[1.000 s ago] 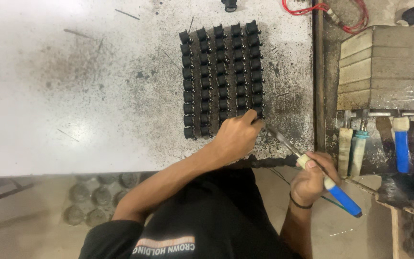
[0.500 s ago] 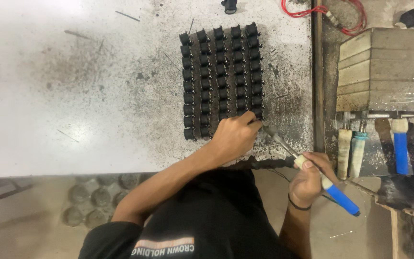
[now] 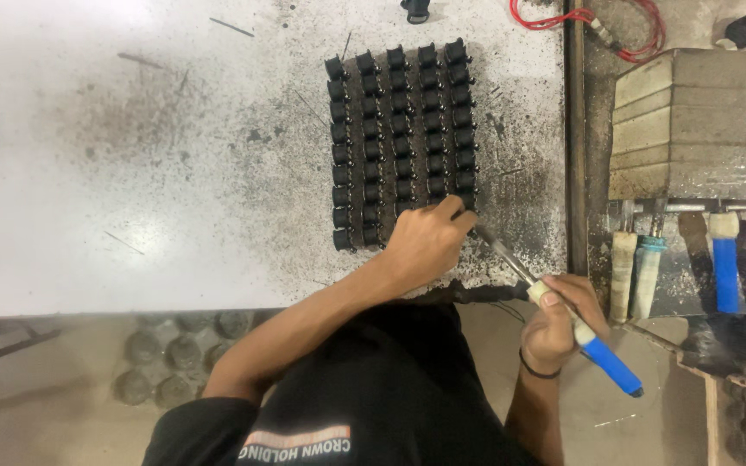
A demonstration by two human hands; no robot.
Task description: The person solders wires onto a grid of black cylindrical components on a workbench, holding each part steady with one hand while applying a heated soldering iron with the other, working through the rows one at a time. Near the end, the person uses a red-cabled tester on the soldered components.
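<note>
Rows of small black components (image 3: 399, 142) stand in a rectangular block on the sooty white table (image 3: 131, 190). My left hand (image 3: 425, 246) rests on the block's near right corner, its fingers pinched on the components there. My right hand (image 3: 563, 319) is shut on a soldering iron with a blue handle (image 3: 606, 362). The iron's metal shaft (image 3: 498, 250) slants up and left, and its tip ends right by my left fingertips at the block's corner.
A rack at the right holds several more irons with blue and cream handles (image 3: 727, 267) below a worn tan box (image 3: 701, 125). Red wire (image 3: 597, 22) lies at the top right. A metal strip (image 3: 573, 138) edges the table. Round grey objects (image 3: 174, 354) lie below the near edge.
My right hand and the iron shift only slightly. The tip stays at the block's near right corner, and my left hand keeps its place there.
</note>
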